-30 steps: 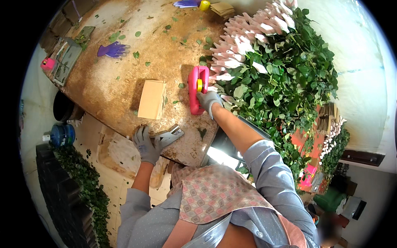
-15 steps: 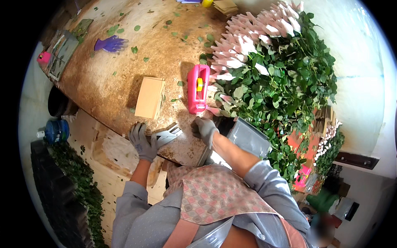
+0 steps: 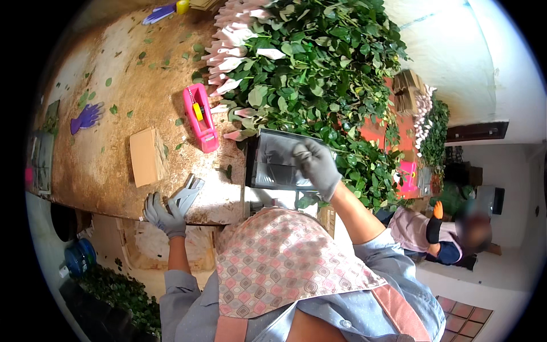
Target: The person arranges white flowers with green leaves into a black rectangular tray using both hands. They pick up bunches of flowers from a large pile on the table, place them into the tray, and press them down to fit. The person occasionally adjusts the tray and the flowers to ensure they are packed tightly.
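Observation:
My left hand (image 3: 164, 216), in a grey glove, rests at the near edge of the table with its fingers spread. Right beside its thumb lies a grey metal stapler-like tool (image 3: 189, 195); whether they touch is unclear. My right hand (image 3: 318, 168), also gloved, is curled closed over a dark grey box-shaped tray (image 3: 276, 162). What it pinches, if anything, cannot be made out. Beyond the tray a pink tape dispenser (image 3: 211, 139) with a yellow core stands on the table. A tan cardboard block (image 3: 147, 157) sits left of it.
A large heap of leafy stems (image 3: 325, 68) with pink sleeved heads (image 3: 231, 43) covers the right side of the table (image 3: 131, 62). A purple glove (image 3: 87, 118) lies at the left among scattered leaves. Another person (image 3: 424, 231) is at the right, beside a second heap.
The view has swung right. My right hand has moved from beside the tape dispenser to over the dark tray. My left hand stays at the table edge by the grey tool.

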### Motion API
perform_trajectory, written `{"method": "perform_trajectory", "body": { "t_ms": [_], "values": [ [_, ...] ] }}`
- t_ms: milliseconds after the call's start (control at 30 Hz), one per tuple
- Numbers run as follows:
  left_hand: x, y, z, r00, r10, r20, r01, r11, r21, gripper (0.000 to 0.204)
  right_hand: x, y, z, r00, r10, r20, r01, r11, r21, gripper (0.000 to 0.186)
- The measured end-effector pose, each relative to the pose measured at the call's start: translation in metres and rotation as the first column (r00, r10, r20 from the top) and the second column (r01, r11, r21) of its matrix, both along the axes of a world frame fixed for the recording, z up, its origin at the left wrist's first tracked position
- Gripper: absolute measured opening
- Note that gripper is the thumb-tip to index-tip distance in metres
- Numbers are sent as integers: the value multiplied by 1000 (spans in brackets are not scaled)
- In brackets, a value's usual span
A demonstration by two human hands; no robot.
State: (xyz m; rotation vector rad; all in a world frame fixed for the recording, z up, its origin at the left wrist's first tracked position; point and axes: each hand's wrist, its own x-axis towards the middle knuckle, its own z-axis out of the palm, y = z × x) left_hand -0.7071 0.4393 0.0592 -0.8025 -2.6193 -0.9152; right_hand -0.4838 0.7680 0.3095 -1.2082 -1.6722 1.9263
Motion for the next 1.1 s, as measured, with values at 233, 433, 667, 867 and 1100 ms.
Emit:
{"method": "perform_trajectory", "body": {
  "t_ms": [233, 433, 667, 867, 1100],
  "values": [
    [-1, -3, -4, 1000, -24, -14, 24, 998, -53, 46, 41, 26, -61, 648, 61, 759, -412, 866, 282, 42],
    [-1, -6, -8, 1000, -18, -19, 17, 998, -61, 47, 89, 29, -10, 425, 278, 862, -602, 797, 40, 37],
    [0, -4, 1, 993, 0, 114, 9, 997, -76, 56, 63, 24, -5, 689, 260, 677, -600, 729, 330, 34],
    [8, -4, 24, 989, -104, 104, 110, 993, -48, 75, -43, 47, -35, 815, 304, 493, -568, 585, 579, 31],
    [42, 39, 80, 948, -268, 173, 251, 961, 117, 65, -182, 49, -116, 840, 422, 342, -527, 787, 322, 35]
  ]
}}
